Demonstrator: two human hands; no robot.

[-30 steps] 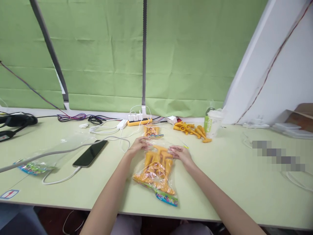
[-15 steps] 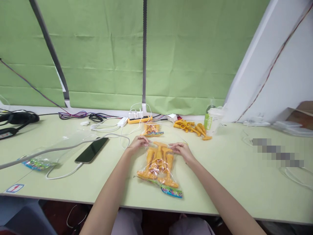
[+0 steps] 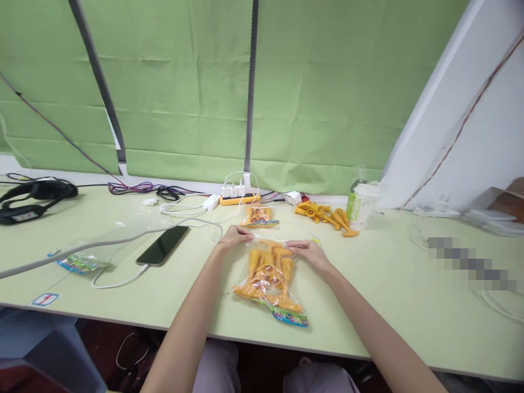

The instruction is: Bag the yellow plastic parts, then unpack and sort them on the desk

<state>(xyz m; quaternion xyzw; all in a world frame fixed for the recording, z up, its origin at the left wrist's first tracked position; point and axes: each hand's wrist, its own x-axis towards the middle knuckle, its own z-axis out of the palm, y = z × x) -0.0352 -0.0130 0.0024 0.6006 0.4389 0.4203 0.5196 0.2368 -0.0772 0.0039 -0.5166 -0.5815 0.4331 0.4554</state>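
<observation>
A clear plastic bag (image 3: 268,275) filled with yellow-orange plastic pieces, flared like small trumpets, lies on the table before me. Its printed blue-green strip points toward the table's front edge. My left hand (image 3: 234,236) pinches the far left corner of the bag, and my right hand (image 3: 308,253) pinches the far right corner. Between them the far edge of the bag is stretched out. Behind it lies a second bag (image 3: 260,215) of the same yellow pieces. Loose yellow pieces (image 3: 323,213) are heaped farther back on the right.
A phone (image 3: 162,245) on a charging cable lies to the left, near a flat clear bag (image 3: 82,261) with a printed strip. A power strip (image 3: 239,199) sits at the back. A white cup (image 3: 365,204) stands beside the loose pieces. Black headgear (image 3: 35,202) rests far left.
Both hands have closed on the bag's far corners and pulled that edge taut, where the fingers were looser before. The view has shifted slightly.
</observation>
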